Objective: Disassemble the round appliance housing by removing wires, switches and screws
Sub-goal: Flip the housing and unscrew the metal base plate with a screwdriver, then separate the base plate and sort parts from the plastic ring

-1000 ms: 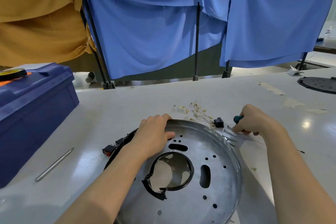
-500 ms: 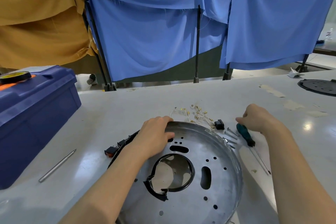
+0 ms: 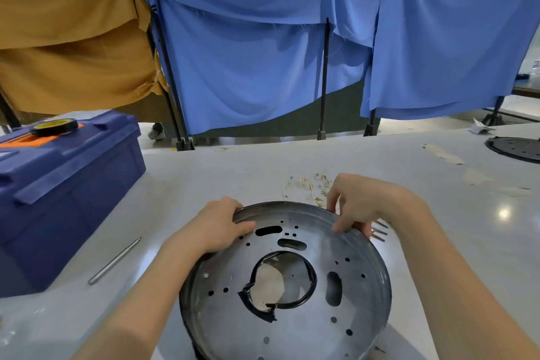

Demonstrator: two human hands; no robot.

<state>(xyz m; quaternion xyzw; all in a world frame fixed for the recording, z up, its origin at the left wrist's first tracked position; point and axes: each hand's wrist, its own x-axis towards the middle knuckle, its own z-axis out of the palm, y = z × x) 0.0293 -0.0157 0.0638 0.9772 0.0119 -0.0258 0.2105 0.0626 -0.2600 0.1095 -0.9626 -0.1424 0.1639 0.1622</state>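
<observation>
Housing (image 3: 289,286): round metal pan, on the bench (image 3: 204,178) before the person, far edge tilted up. Left hand (image 3: 216,226): fingers curled over the far-left rim, gripping it. Right hand (image 3: 361,203): fingers pinching the far-right rim. Wires (image 3: 309,184): loose cluster with gold terminals, just beyond the housing. Screws (image 3: 380,231): beside the right hand. Toolbox (image 3: 58,184): blue, far left. Metal rod (image 3: 115,260): between toolbox and housing.

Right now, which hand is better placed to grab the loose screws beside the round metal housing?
Right. The right hand grips the round grey metal housing at its far right rim, touching distance from the loose silver screws. The left hand holds the far left rim, across the housing.
</observation>
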